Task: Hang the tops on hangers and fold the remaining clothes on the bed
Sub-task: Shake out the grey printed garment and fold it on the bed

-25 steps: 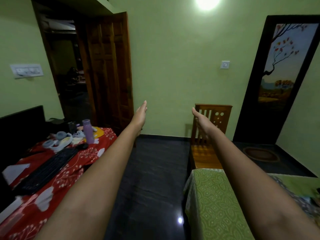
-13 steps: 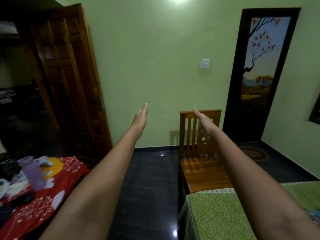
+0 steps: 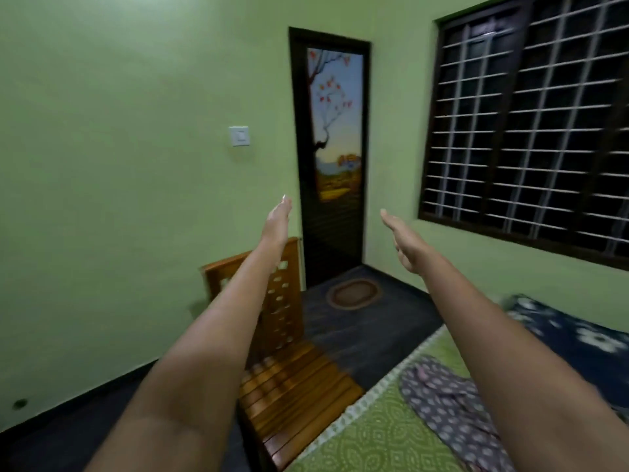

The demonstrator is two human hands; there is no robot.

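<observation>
Ahead, left hand and right hand reach out empty with straight fingers, while grey printed garment lies lengthwise on bed, just right of wooden chair.

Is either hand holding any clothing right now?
No: the left hand and right hand are stretched out flat in mid-air, above the grey patterned garment.
</observation>
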